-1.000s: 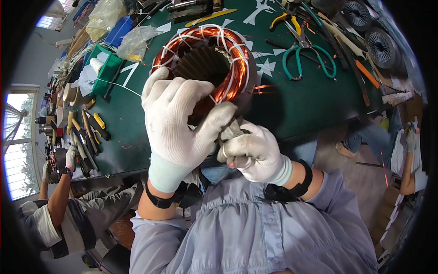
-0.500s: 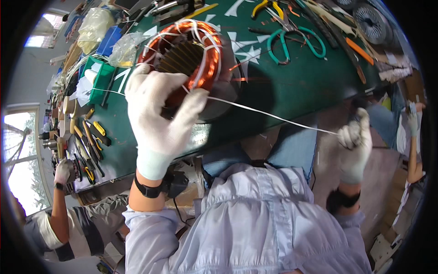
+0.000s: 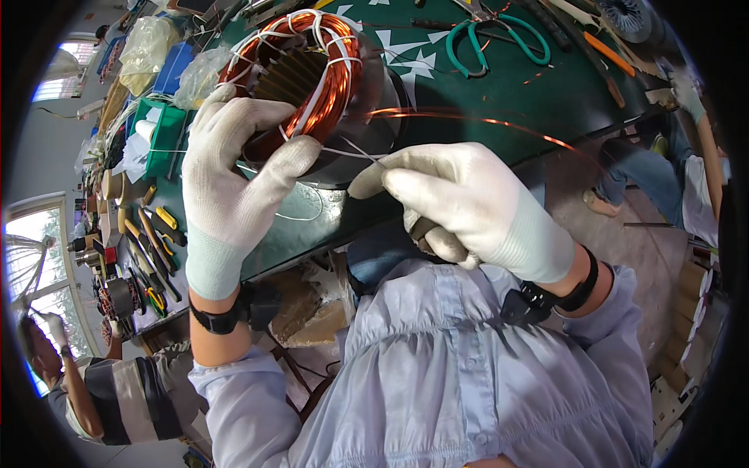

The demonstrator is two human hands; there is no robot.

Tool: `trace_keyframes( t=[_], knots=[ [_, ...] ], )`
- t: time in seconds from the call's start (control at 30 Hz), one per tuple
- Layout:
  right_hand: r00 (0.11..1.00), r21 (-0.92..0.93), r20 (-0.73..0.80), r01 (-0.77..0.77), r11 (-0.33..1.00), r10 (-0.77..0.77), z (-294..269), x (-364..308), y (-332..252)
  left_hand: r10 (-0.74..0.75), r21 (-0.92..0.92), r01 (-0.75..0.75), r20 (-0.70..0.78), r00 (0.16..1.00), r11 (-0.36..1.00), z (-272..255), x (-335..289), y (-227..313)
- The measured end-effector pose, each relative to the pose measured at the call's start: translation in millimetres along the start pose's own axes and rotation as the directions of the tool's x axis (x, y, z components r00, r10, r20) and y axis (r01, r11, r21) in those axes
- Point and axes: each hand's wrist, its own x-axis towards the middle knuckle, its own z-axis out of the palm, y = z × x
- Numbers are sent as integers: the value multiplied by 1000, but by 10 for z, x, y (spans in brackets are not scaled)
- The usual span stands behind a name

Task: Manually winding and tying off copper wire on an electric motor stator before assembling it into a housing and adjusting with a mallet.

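A motor stator (image 3: 312, 74), a ring of dark steel laminations wound with copper coils and bound with white lacing cord, stands tilted on its side on the green surface (image 3: 546, 93), near its front edge. The left hand (image 3: 230, 183), in a white knit glove, grips the stator's near rim, fingers (image 3: 273, 168) curled over the copper winding and clamped on it. The right hand (image 3: 468, 203), also gloved, sits just beside the stator at the surface's edge; its fingers are pressed together, pinching a thin white cord (image 3: 351, 152) that runs taut to the winding. A loose copper wire (image 3: 484, 121) arcs from the stator out to the right, above the right hand.

Behind the stator lie white paper scraps (image 3: 409, 62) and green-handled pliers (image 3: 499, 39), with an orange-handled tool (image 3: 605, 51) further right. To the left are a green box (image 3: 168, 140), clear plastic bags (image 3: 148, 47) and a row of yellow-handled hand tools (image 3: 152, 249). Another person (image 3: 94, 390) in a striped shirt works at lower left, and a second one's gloved arm (image 3: 698, 117) shows at the right rim.
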Motion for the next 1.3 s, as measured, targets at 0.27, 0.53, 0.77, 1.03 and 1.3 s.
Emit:
trace_keyframes(
  t=[0.27,0.53,0.77,1.03,1.3],
  knots=[
    [907,-393,61,405,825,-416,-191,418,138,-136,-77,160,258,957,984,-314,696,17],
    [961,29,274,27,999,-34,-225,0,74,337,538,-323,76,938,779,-798,675,-143],
    [404,-832,227,554,40,-886,179,335,-373,402,502,-290,-129,907,815,-596,393,300],
    [611,-619,-145,557,553,-778,-342,-1083,-575,212,-92,-213,-18,977,973,-93,256,233],
    [938,-412,-115,254,875,-327,-91,63,-1196,-241,-553,167,-64,968,816,-134,420,334]
  ],
)
